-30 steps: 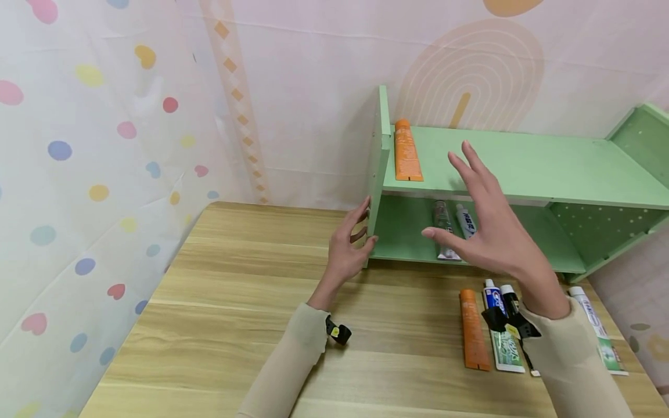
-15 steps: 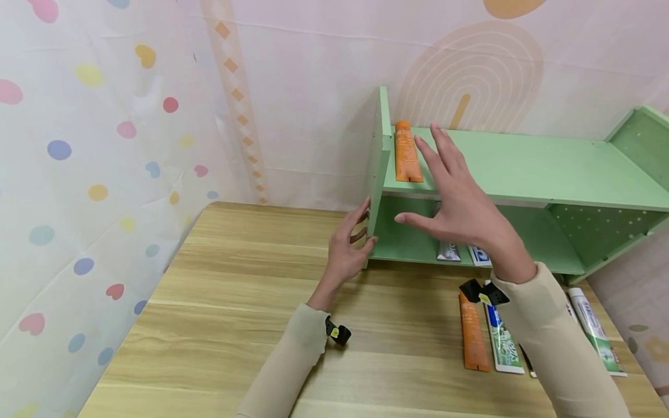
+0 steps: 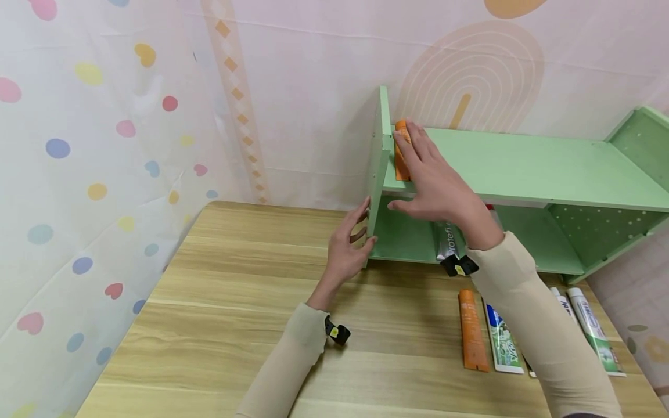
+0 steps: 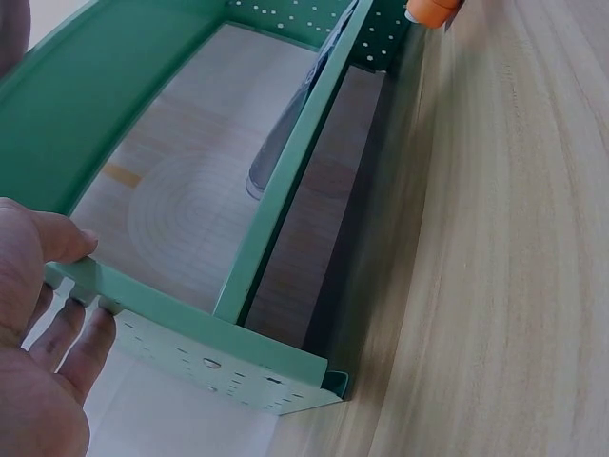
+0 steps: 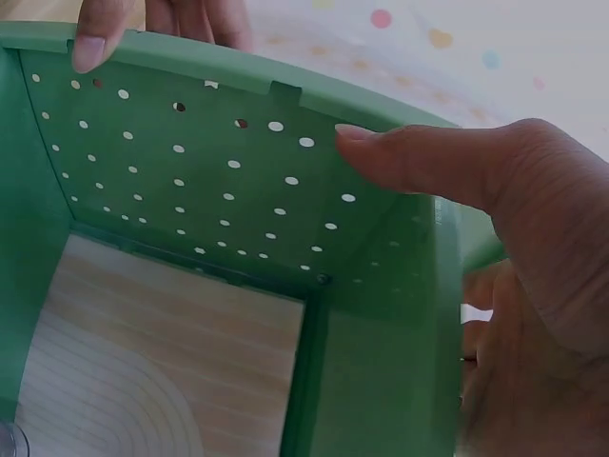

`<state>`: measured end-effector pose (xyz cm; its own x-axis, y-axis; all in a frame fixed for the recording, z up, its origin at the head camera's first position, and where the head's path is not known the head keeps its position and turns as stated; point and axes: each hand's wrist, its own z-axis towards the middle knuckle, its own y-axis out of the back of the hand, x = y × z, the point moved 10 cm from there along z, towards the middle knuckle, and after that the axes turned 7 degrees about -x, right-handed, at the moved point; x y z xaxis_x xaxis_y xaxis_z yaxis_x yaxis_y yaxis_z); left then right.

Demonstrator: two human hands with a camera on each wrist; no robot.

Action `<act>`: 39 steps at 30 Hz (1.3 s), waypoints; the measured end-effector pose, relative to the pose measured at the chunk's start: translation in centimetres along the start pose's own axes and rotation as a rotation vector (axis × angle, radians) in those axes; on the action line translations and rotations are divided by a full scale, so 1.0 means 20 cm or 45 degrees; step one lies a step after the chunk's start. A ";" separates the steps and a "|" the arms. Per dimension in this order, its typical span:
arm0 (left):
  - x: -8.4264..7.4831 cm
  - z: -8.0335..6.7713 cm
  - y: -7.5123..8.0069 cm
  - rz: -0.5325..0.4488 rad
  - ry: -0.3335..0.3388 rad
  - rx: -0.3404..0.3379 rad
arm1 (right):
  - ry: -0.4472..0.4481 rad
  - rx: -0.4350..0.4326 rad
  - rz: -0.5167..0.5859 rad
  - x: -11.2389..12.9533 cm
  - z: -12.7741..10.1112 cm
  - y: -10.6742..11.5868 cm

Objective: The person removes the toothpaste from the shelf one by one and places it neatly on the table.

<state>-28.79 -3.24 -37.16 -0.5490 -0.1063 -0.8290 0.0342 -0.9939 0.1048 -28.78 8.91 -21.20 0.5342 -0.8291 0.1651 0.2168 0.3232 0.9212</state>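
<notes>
On the upper board of a green shelf [image 3: 554, 165], an orange tube [image 3: 401, 170] lies close to the left side panel. My right hand [image 3: 441, 184] reaches over it, fingers extended and partly covering the tube, thumb spread apart below. In the right wrist view, the thumb [image 5: 428, 162] shows in front of the board with the other fingers beyond it. My left hand [image 3: 346, 251] grips the front edge of the left side panel [image 4: 209, 333], thumb inside and fingers outside. A grey printed tube [image 3: 446, 242] lies on the lower board, partly behind my right hand.
In front of the shelf, on the wooden table [image 3: 209, 325], lie another orange tube [image 3: 473, 337], a blue-and-green toothpaste tube [image 3: 504, 342] and a white-and-green tube [image 3: 594, 334]. My right sleeve [image 3: 543, 337] hides part of the row. A patterned cloth [image 3: 303, 87] hangs behind.
My right hand has moved left across the shelf until its fingers overlap the orange tube on the upper board. My left hand has stayed on the side panel.
</notes>
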 end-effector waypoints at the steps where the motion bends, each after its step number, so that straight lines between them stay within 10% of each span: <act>1: 0.01 0.00 0.00 0.000 -0.005 -0.001 | -0.006 0.008 -0.003 0.00 0.01 -0.01; 12: 0.01 -0.01 0.00 0.007 -0.037 0.001 | -0.097 0.160 -0.075 -0.04 0.07 -0.10; 25: 0.01 -0.02 0.03 0.003 -0.021 -0.026 | -0.079 0.081 -0.135 0.02 0.10 -0.10; 39: -0.19 -0.03 0.05 -0.017 -0.056 -0.030 | -0.059 -0.002 -0.170 0.04 0.04 -0.08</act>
<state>-26.20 -3.80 -34.24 -0.5857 -0.0922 -0.8053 0.0462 -0.9957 0.0804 -29.34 7.31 -22.19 0.4619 -0.8851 0.0575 0.2850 0.2095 0.9354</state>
